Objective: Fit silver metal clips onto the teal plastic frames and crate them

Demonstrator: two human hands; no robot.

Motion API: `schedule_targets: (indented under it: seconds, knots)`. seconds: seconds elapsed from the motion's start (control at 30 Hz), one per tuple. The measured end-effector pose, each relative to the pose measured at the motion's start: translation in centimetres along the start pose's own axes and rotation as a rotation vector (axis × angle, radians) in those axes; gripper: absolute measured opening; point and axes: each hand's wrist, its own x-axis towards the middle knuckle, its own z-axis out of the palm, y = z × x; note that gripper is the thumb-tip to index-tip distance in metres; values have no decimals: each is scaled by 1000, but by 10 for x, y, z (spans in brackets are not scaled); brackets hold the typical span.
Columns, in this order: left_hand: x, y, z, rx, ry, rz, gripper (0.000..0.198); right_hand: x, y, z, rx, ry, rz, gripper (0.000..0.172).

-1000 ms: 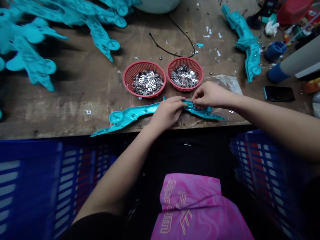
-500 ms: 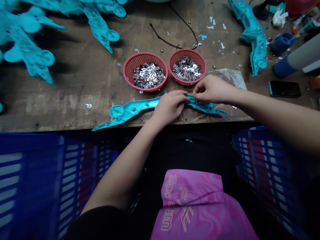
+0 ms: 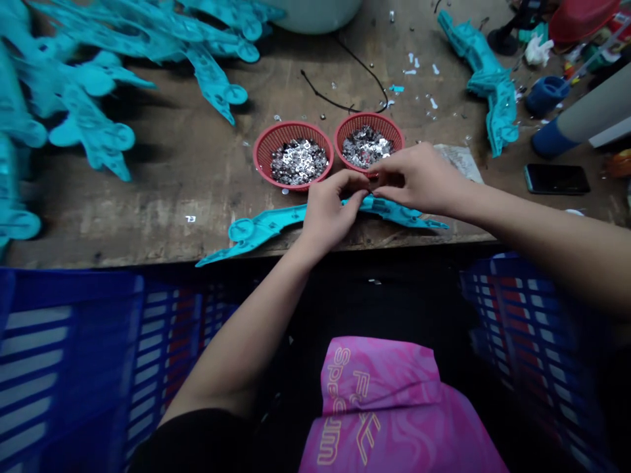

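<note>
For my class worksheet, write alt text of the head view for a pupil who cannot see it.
A person's left hand and right hand are close together over a long turquoise part along a wooden table edge. Behind it stand two red baskets of small metal pieces.

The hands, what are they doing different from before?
The right hand has moved its fingertips up and left, off the blue piece. The left hand has raised its fingers to meet them. Whether they hold anything is too small to tell. The blue piece and red baskets stayed about where they were.
</note>
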Motion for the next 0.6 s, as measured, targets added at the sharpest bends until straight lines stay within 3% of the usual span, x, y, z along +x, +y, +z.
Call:
schedule_targets:
  seconds: [0.1,0.23,0.33,0.4,0.5,0.6]
  knots:
    - [3,9,5,-241,83,-179,20,0,3,-1,48,101,-184,26]
    - [5,15,4,-516,46,-420,37,0,12,3,-38,140,-332,30]
    - [3,16,3,-529,10,-441,35,2,18,3,-72,106,-387,35]
    - [0,16,3,-391,5,-337,25,5,24,2,-73,78,-401,37]
    - [-12,10,2,40,31,-17,19,10,34,2,-93,8,-387,34]
    - [-28,-1,-3,444,-92,277,23,16,44,8,-156,-121,-369,30]
